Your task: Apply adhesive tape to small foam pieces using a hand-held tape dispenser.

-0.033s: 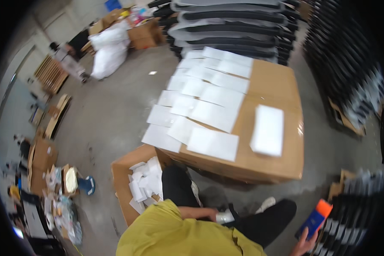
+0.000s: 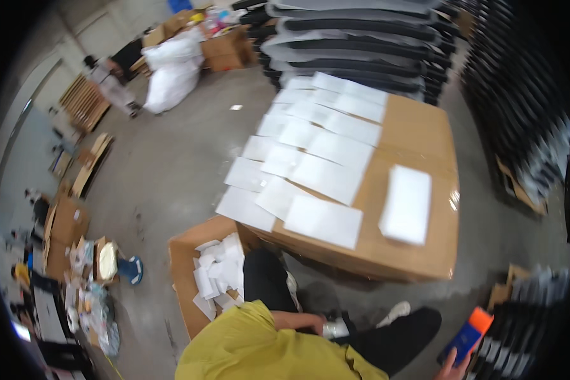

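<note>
My right hand [image 2: 453,366], at the lower right, is closed around the lower end of a blue and orange box-shaped pack [image 2: 467,335], held tilted beside my right leg. My left hand [image 2: 311,323] is low between my legs, its fingers partly hidden, against a pale roll-like thing [image 2: 335,328] with a dark part beside it. Ahead of me, a big brown carton [image 2: 418,130] serves as a work surface. White sheets [image 2: 323,218] lie on its left side in overlapping rows, and a thick stack of white sheets [image 2: 406,206] rests on its right.
By my left knee an open cardboard box [image 2: 182,263] holds loose white pieces. Tall stacks of black and grey curved parts [image 2: 354,44] rise behind the carton and along the right. Farther left are a blue stool [image 2: 131,270], white sacks [image 2: 174,73], pallets and another person [image 2: 111,85].
The view has shifted a little, so the carton and sheets sit slightly farther right and lower. Both hands keep nearly the same pose.
</note>
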`<state>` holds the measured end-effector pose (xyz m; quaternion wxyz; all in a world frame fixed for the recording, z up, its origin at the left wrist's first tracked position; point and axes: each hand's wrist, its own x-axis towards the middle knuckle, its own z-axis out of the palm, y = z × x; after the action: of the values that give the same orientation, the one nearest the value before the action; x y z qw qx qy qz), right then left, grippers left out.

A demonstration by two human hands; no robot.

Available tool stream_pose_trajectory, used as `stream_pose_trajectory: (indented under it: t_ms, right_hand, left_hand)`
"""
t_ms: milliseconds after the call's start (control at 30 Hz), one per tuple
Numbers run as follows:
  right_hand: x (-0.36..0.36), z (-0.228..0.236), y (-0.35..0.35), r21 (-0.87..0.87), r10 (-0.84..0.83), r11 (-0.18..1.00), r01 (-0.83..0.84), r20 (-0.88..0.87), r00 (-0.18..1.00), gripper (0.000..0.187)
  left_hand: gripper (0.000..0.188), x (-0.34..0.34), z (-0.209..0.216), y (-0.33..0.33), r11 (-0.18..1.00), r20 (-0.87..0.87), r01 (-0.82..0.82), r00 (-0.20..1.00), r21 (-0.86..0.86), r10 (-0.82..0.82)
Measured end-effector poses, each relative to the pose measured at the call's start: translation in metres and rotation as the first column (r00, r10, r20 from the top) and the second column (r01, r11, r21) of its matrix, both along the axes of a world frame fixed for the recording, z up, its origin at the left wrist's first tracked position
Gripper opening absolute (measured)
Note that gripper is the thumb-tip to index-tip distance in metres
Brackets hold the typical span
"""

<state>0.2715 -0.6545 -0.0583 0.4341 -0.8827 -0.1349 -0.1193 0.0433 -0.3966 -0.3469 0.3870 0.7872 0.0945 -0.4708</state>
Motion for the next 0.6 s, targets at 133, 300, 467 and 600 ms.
stream_pose_trajectory:
  t_ms: [133, 300, 467, 600]
  right_hand:
    - [0.017, 0.002, -0.001, -0.179, 0.005, 0.984, -0.022, -0.092, 0.996, 0.045]
    - [0.06, -0.033, -0.018, -0.189, 0.062, 0.975, -0.119, -0.28, 0.958, 0.041]
    - [0.004, 0.093, 0.234, -0.029, 0.172, 0.983, -0.179, -0.17, 0.97, 0.037]
    - [0.087, -0.076, -0.034, 0.033, 0.206, 0.978, -0.204, -0.092, 0.974, 0.033]
  left_hand:
    - [0.048, 0.028, -0.036, 0.001, 0.995, 0.121, 0.011, 0.993, -0.097, 0.001]
    - [0.048, 0.004, -0.033, -0.027, 0.979, 0.087, -0.201, 0.976, 0.028, 0.198]
    - [0.049, 0.025, -0.038, -0.038, 0.975, 0.17, -0.2, 0.969, 0.097, 0.181]
    - [0.049, 0.037, -0.008, -0.075, 0.982, 0.216, -0.164, 0.966, 0.094, 0.141]
